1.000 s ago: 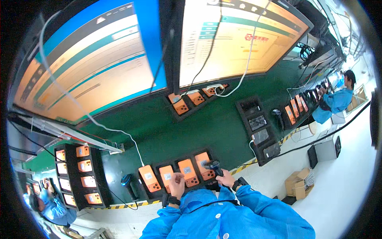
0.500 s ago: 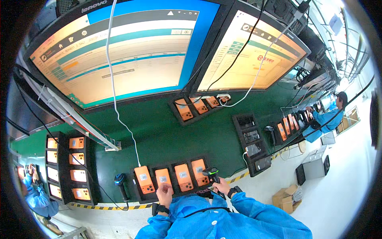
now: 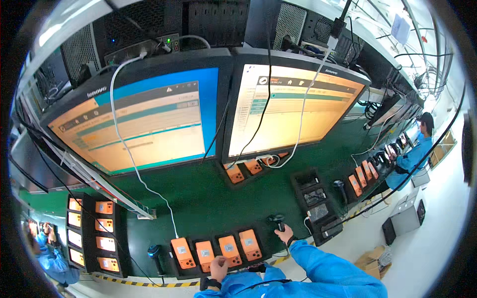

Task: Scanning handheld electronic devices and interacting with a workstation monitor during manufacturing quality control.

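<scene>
My right hand (image 3: pixel 284 234) is wrapped round the handle of a black barcode scanner (image 3: pixel 277 218), right of the near tray. My left hand (image 3: pixel 218 268) has its fingers curled at the lower ends of the second orange phone (image 3: pixel 204 255) and third orange phone (image 3: pixel 229 250); whatever it may hold is hidden. Both phones lie back up in the black tray (image 3: pixel 173 265), with a pale label on each. At the tray's left end a white cable runs to another orange phone (image 3: pixel 183 252); at its right end lies one more orange phone (image 3: pixel 249 244).
Two lit monitors (image 3: pixel 298 104) stand behind, above a tray of orange phones (image 3: pixel 234 174). Another scanner (image 3: pixel 156 258) lies left of my tray, beside trays of phones (image 3: pixel 105 224). A tray with dark items (image 3: pixel 317 212) sits right. Co-workers in blue (image 3: pixel 415 155) are at both sides.
My right hand and the scanner have moved right, off the phones. My left hand has shifted right, from the second phone toward the third. The right monitor's page differs, and the view has tilted up.
</scene>
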`<move>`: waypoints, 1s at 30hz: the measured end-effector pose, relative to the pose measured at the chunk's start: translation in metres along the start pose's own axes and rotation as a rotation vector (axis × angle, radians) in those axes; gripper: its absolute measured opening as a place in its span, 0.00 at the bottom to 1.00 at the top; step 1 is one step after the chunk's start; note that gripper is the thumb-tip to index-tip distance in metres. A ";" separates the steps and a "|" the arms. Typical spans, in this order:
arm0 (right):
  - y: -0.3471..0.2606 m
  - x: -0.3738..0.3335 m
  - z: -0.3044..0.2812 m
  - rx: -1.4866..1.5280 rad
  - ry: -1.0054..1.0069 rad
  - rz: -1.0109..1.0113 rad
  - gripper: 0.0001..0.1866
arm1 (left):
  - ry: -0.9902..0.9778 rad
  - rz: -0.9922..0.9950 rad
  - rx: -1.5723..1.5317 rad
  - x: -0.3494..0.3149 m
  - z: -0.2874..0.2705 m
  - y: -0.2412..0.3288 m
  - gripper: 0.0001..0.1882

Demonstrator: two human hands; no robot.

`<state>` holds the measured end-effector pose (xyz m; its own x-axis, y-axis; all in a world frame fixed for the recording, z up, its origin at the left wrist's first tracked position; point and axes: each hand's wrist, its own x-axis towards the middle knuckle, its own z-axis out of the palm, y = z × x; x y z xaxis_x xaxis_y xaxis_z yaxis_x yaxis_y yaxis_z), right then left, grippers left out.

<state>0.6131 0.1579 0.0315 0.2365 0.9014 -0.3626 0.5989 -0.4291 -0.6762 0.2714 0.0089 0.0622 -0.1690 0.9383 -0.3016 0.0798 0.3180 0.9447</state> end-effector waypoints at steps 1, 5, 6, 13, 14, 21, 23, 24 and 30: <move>-0.020 0.003 -0.010 -0.075 0.006 0.013 0.31 | -0.064 -0.073 0.022 0.007 0.007 -0.007 0.08; -0.110 0.020 -0.024 0.016 0.491 -0.210 0.33 | -0.128 -0.077 0.091 0.020 0.031 0.016 0.14; -0.133 0.034 -0.031 0.200 0.525 -0.363 0.34 | -0.182 -0.100 0.088 0.025 0.040 0.015 0.15; -0.281 0.007 -0.118 0.550 0.187 -0.888 0.29 | -0.386 -0.181 0.330 0.054 0.078 0.053 0.25; -0.273 -0.003 -0.118 0.533 0.108 -0.855 0.23 | -0.293 0.111 0.355 0.063 0.084 0.014 0.28; -0.103 -0.124 -0.078 0.172 0.099 -0.495 0.15 | -0.288 -0.160 0.312 0.085 0.139 -0.035 0.42; -0.031 -0.163 -0.059 -0.147 0.080 -0.465 0.14 | -0.211 0.078 0.729 0.094 0.164 -0.089 0.42; -0.013 -0.188 -0.060 0.011 0.083 -0.297 0.15 | -0.189 -0.096 0.552 0.082 0.163 -0.023 0.40; 0.080 -0.256 -0.043 -0.101 0.344 -0.151 0.15 | 0.235 -0.129 0.385 0.099 0.154 0.021 0.35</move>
<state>0.6336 -0.1045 0.0981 0.3726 0.9279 -0.0165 0.7145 -0.2981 -0.6330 0.4076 0.1291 0.0324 -0.4163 0.8456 -0.3341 0.3945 0.4990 0.7716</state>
